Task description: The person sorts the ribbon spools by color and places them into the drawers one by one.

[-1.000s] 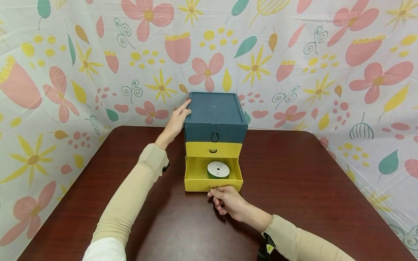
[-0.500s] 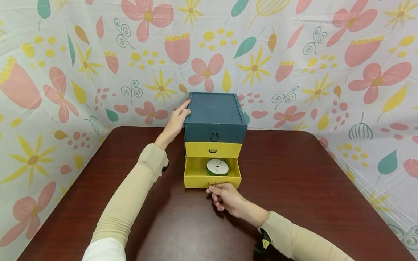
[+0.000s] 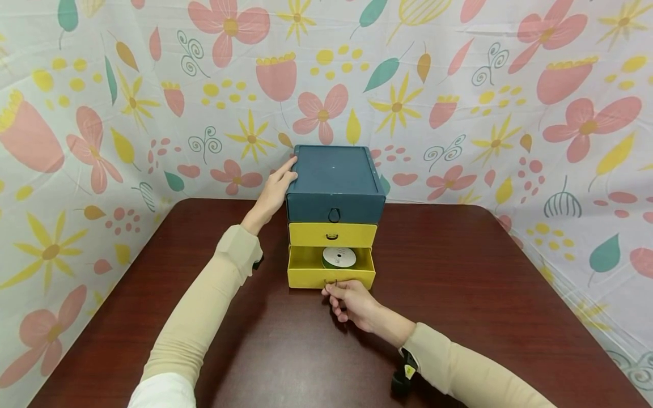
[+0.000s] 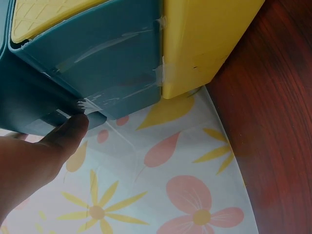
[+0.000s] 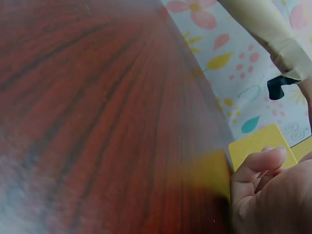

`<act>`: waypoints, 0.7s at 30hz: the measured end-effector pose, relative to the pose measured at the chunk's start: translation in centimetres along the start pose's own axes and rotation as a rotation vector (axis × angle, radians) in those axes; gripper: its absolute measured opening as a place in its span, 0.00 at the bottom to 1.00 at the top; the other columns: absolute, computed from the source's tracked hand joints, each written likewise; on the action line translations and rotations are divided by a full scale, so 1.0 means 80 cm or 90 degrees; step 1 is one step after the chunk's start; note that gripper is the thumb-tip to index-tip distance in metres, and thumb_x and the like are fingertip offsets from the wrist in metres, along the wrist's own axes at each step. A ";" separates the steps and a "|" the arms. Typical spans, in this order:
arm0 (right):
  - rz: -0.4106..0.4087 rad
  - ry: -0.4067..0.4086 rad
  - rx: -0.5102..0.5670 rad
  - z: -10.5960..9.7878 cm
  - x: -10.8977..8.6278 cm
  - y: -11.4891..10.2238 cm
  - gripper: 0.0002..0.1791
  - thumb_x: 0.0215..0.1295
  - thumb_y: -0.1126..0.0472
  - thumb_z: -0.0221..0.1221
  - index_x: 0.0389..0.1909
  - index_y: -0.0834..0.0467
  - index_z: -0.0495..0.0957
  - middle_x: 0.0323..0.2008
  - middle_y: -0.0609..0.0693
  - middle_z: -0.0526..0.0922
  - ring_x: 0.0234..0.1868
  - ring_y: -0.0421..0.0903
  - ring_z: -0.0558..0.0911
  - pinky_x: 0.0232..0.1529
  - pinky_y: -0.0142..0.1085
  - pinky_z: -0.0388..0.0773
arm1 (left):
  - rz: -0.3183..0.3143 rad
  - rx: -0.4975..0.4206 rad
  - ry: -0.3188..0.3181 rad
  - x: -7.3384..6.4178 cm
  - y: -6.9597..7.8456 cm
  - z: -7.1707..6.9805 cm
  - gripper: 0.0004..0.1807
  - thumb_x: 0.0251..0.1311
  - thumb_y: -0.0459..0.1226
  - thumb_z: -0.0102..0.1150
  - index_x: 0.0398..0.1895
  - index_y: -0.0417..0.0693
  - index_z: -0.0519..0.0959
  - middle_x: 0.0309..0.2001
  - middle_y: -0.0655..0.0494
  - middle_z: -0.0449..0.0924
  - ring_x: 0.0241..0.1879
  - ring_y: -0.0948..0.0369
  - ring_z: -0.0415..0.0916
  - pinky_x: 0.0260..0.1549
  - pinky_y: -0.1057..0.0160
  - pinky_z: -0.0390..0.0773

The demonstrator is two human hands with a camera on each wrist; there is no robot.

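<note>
A small drawer cabinet stands near the far edge of the table, with a dark blue top unit (image 3: 334, 169) over yellow drawers. Its bottom drawer (image 3: 306, 279) is partly pulled out and holds a white-faced spool of ribbon (image 3: 339, 257) with a green edge. My right hand (image 3: 354, 305) pinches the thin dark handle (image 3: 335, 283) on that drawer's front. My left hand (image 3: 272, 192) rests on the cabinet's upper left side, fingers extended along the top edge. In the left wrist view the thumb (image 4: 68, 136) touches the blue side wall (image 4: 112, 58).
The middle yellow drawer (image 3: 352, 234) and the blue top drawer are closed. A dark reddish-brown table (image 3: 459, 283) carries the cabinet. Behind it hangs a flower-patterned cloth (image 3: 423, 113), close to the cabinet's back.
My right hand has pushed the bottom drawer a little way in toward the cabinet, and the ribbon spool has moved back with it. The left hand stays on the cabinet.
</note>
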State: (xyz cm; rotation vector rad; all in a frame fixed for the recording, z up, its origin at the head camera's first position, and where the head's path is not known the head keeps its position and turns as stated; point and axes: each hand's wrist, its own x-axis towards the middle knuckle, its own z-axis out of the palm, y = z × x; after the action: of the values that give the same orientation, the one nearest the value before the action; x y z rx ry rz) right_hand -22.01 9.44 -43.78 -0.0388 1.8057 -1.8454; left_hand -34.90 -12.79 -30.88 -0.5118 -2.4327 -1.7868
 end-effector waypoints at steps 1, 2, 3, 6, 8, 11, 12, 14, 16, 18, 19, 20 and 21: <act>0.001 0.003 -0.001 0.000 0.001 -0.001 0.15 0.73 0.59 0.50 0.45 0.69 0.73 0.18 0.43 0.68 0.17 0.37 0.65 0.16 0.26 0.62 | 0.000 -0.001 -0.002 0.000 0.000 0.000 0.30 0.74 0.48 0.35 0.77 0.61 0.50 0.78 0.60 0.46 0.77 0.57 0.43 0.74 0.50 0.50; 0.002 0.007 -0.001 -0.001 0.003 -0.002 0.15 0.73 0.59 0.50 0.45 0.69 0.73 0.18 0.43 0.68 0.17 0.37 0.65 0.16 0.26 0.62 | -0.002 -0.003 -0.004 0.000 0.001 -0.001 0.30 0.74 0.48 0.35 0.77 0.61 0.50 0.78 0.60 0.46 0.77 0.57 0.43 0.74 0.50 0.49; 0.003 0.010 -0.001 -0.001 0.004 -0.002 0.15 0.73 0.59 0.50 0.45 0.69 0.73 0.18 0.43 0.68 0.17 0.37 0.65 0.17 0.26 0.62 | -0.004 -0.006 -0.007 -0.001 0.002 -0.001 0.30 0.74 0.47 0.35 0.77 0.61 0.50 0.78 0.59 0.45 0.77 0.57 0.43 0.74 0.50 0.49; 0.006 0.021 0.000 -0.002 0.009 -0.005 0.15 0.73 0.59 0.50 0.45 0.69 0.74 0.17 0.43 0.68 0.17 0.37 0.65 0.17 0.26 0.61 | -0.013 -0.016 -0.016 -0.003 0.009 -0.003 0.30 0.74 0.45 0.35 0.77 0.59 0.50 0.78 0.58 0.44 0.78 0.56 0.41 0.74 0.49 0.48; 0.007 0.026 0.001 -0.002 0.012 -0.006 0.15 0.73 0.59 0.49 0.45 0.69 0.74 0.17 0.43 0.68 0.17 0.38 0.65 0.17 0.26 0.61 | -0.020 -0.016 -0.021 -0.008 0.019 -0.004 0.30 0.74 0.44 0.36 0.78 0.57 0.49 0.78 0.56 0.44 0.78 0.55 0.41 0.74 0.48 0.48; 0.005 0.033 -0.001 -0.003 0.017 -0.007 0.15 0.73 0.59 0.49 0.45 0.69 0.74 0.17 0.43 0.68 0.17 0.38 0.65 0.17 0.26 0.61 | -0.025 -0.008 -0.025 -0.016 0.031 -0.004 0.30 0.74 0.42 0.35 0.78 0.54 0.49 0.78 0.54 0.44 0.78 0.53 0.41 0.74 0.47 0.48; 0.005 0.034 -0.001 -0.004 0.018 -0.007 0.15 0.73 0.59 0.49 0.45 0.69 0.74 0.17 0.44 0.68 0.17 0.38 0.65 0.17 0.27 0.61 | -0.026 -0.004 -0.025 -0.018 0.034 -0.004 0.30 0.74 0.42 0.35 0.78 0.54 0.49 0.78 0.53 0.44 0.78 0.53 0.41 0.74 0.47 0.48; 0.005 0.038 -0.002 -0.004 0.021 -0.008 0.15 0.73 0.59 0.50 0.45 0.69 0.75 0.17 0.44 0.68 0.17 0.38 0.65 0.17 0.27 0.62 | -0.026 0.003 -0.023 -0.021 0.038 -0.003 0.30 0.74 0.42 0.35 0.78 0.54 0.49 0.78 0.53 0.44 0.78 0.53 0.41 0.74 0.47 0.48; 0.006 0.042 -0.002 -0.005 0.024 -0.009 0.15 0.73 0.59 0.50 0.45 0.69 0.75 0.17 0.44 0.68 0.17 0.38 0.65 0.17 0.27 0.62 | -0.026 0.006 -0.022 -0.022 0.038 -0.003 0.30 0.74 0.42 0.35 0.78 0.53 0.49 0.78 0.52 0.44 0.78 0.53 0.41 0.74 0.47 0.47; 0.010 0.043 0.000 -0.006 0.026 -0.010 0.15 0.73 0.59 0.50 0.46 0.68 0.75 0.17 0.44 0.68 0.18 0.38 0.65 0.17 0.27 0.62 | -0.026 0.004 -0.022 -0.023 0.039 -0.003 0.30 0.74 0.42 0.35 0.78 0.53 0.49 0.78 0.53 0.44 0.78 0.53 0.41 0.74 0.48 0.48; 0.011 0.044 0.000 -0.007 0.027 -0.010 0.15 0.73 0.59 0.50 0.46 0.68 0.75 0.17 0.44 0.68 0.18 0.38 0.65 0.17 0.27 0.62 | -0.027 0.004 -0.023 -0.022 0.039 -0.003 0.30 0.74 0.42 0.35 0.78 0.54 0.49 0.78 0.53 0.44 0.78 0.53 0.41 0.74 0.48 0.48; 0.012 0.044 0.000 -0.008 0.028 -0.011 0.16 0.73 0.59 0.49 0.46 0.69 0.75 0.17 0.44 0.68 0.18 0.38 0.65 0.17 0.27 0.62 | -0.027 0.003 -0.024 -0.022 0.039 -0.003 0.30 0.74 0.42 0.35 0.78 0.54 0.49 0.78 0.53 0.44 0.78 0.54 0.41 0.74 0.48 0.48; 0.013 0.044 0.001 -0.008 0.029 -0.011 0.16 0.73 0.58 0.49 0.47 0.69 0.75 0.17 0.44 0.68 0.17 0.39 0.64 0.17 0.27 0.62 | -0.028 0.001 -0.024 -0.022 0.039 -0.003 0.30 0.74 0.42 0.35 0.78 0.54 0.49 0.78 0.53 0.44 0.78 0.54 0.41 0.74 0.48 0.48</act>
State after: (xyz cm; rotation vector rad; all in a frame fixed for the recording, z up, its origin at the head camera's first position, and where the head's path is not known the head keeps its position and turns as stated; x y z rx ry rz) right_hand -24.57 9.06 -43.81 0.0448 1.8447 -1.8542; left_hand -32.29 -12.55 -28.42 -0.5003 -2.4892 -1.8076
